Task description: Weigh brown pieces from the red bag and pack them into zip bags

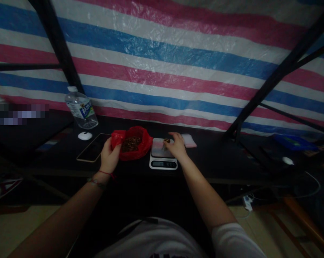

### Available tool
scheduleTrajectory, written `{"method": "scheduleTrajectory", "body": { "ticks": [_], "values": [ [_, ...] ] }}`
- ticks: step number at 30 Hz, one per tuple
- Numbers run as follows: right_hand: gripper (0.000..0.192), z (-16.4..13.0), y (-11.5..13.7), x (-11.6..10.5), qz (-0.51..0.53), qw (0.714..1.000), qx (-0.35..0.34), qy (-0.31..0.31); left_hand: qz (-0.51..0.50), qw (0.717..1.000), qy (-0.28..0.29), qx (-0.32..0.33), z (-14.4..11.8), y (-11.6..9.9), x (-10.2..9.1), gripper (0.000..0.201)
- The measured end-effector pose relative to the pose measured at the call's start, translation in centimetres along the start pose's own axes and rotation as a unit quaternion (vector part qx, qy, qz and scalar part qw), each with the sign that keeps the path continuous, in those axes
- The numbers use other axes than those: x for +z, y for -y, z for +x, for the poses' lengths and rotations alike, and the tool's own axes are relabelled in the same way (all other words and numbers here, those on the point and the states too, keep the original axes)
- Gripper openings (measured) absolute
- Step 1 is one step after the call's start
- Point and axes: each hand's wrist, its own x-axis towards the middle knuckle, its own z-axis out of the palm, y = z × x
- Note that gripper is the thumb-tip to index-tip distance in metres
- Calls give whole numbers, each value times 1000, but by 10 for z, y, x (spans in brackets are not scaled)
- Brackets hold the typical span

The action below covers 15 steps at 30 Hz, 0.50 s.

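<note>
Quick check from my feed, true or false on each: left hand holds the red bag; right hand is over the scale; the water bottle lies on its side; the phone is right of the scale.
1. The left hand holds the red bag: true.
2. The right hand is over the scale: true.
3. The water bottle lies on its side: false, it stands upright.
4. The phone is right of the scale: false, it lies left of the bag.

There is one red plastic bag (132, 143) full of small brown bits, one white kitchen scale (163, 157), one clear plastic water bottle (80, 109), one flat dark phone (93, 152), one small pink packet (189, 140), and two white computer mice (85, 135) (288, 160). Two bare hands (110, 156) (175, 147) show.
</note>
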Motion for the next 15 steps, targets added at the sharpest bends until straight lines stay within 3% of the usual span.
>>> {"method": "scheduleTrajectory", "body": {
  "ticks": [2, 4, 7, 10, 15],
  "values": [
    [23, 2, 31, -1, 81, 995, -51, 24, -11, 1000, -3, 3, -2, -1, 1, 40],
    [21, 9, 62, 8, 123, 979, -120, 108, -28, 1000, -4, 1, -3, 0, 2, 36],
    [25, 26, 96, 42, 81, 934, -239, 254, -52, 999, 2, -13, -6, 1, 5, 36],
    [32, 47, 107, 82, -49, 886, -283, 365, -63, 998, 11, -11, -8, 0, 6, 39],
    [36, 67, 108, 124, -141, 839, -290, 437, -38, 999, 20, 8, -9, -6, 8, 34]
  ]
}}
